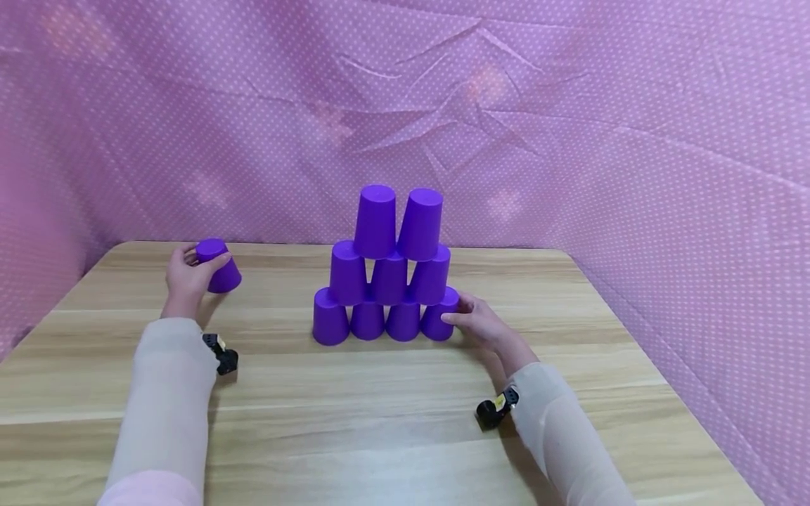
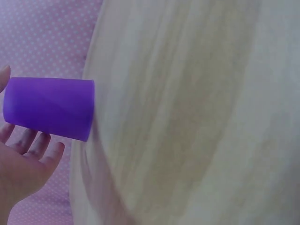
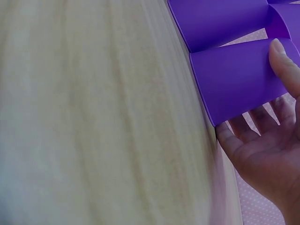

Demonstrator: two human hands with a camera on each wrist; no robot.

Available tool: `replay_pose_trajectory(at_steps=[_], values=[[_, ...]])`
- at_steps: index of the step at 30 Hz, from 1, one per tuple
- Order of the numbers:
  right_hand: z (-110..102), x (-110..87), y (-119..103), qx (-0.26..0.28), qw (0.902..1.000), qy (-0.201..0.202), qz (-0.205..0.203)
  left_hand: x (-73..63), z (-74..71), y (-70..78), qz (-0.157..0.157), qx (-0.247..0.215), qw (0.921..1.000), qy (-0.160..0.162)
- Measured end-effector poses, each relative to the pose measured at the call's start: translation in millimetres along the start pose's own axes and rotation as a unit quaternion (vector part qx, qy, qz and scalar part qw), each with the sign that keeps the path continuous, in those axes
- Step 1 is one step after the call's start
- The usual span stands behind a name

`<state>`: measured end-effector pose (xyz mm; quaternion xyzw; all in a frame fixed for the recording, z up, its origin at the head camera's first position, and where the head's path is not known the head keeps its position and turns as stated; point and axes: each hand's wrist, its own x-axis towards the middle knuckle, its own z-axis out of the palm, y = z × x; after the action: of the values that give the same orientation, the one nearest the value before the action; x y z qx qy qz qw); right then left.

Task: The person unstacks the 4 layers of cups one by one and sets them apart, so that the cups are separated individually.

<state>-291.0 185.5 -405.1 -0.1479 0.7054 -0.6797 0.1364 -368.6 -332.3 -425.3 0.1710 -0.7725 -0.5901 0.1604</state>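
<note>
Ten cups (image 1: 389, 281), two hands (image 1: 186, 280), two cameras (image 1: 226, 361), one table (image 1: 354, 414)

left hand (image 2: 26, 166) cropped at eight o'clock in left wrist view, tabletop (image 2: 187, 117) blurred, right hand (image 3: 265, 154) cropped at four o'clock, purple cup (image 3: 220, 21) at one o'clock in right wrist view, right sleeve (image 1: 563, 429) cropped at five o'clock in head view

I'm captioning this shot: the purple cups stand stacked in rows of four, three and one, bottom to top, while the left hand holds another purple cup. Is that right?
The top count is wrong: the head view shows two cups up there, not one. The rest stands: the left hand holds another purple cup.
</note>
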Motion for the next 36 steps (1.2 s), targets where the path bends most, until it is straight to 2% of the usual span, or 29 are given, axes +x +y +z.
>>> replay_pose_trajectory(at_steps=[2, 5, 8, 12, 15, 17, 28, 30, 36], values=[[0.0, 0.2, 0.4, -0.002, 1.0, -0.001, 0.002, 7.4, -0.7, -3.3, 0.009, -0.018, 0.9998, 0.002], [-0.6, 0.6, 0.2, 0.001, 1.0, -0.001, 0.002, 1.9, -1.2, 10.2, 0.01, -0.044, 0.999, -0.001], [-1.3, 1.4, -0.9, 0.007, 1.0, -0.002, 0.0, -19.2, -0.9, 40.8, 0.001, -0.062, 0.9981, 0.006], [-1.3, 1.0, -2.4, 0.004, 1.0, -0.003, 0.0, -50.1, -0.9, 80.8, 0.007, -0.037, 0.9992, 0.013], [-0.9, -0.6, -2.5, -0.005, 1.0, -0.002, 0.001, -65.6, -3.3, 98.9, 0.019, -0.012, 0.9998, 0.001], [-0.6, -1.6, -2.3, -0.01, 1.0, -0.001, 0.001, -70.8, -5.4, 105.1, 0.023, -0.003, 0.9997, -0.009], [1.8, -0.8, -1.2, -0.013, 0.9998, 0.013, 0.005, -75.0, -14.1, 131.5, 0.061, 0.024, 0.9977, -0.02], [1.7, -0.9, -1.5, -0.014, 0.9998, 0.012, 0.007, -75.4, -13.1, 137.6, 0.066, 0.016, 0.9975, -0.021], [3.0, -1.8, -3.3, -0.015, 0.9998, 0.009, 0.013, -80.2, -2.0, 152.2, 0.11, -0.01, 0.9933, -0.034]])
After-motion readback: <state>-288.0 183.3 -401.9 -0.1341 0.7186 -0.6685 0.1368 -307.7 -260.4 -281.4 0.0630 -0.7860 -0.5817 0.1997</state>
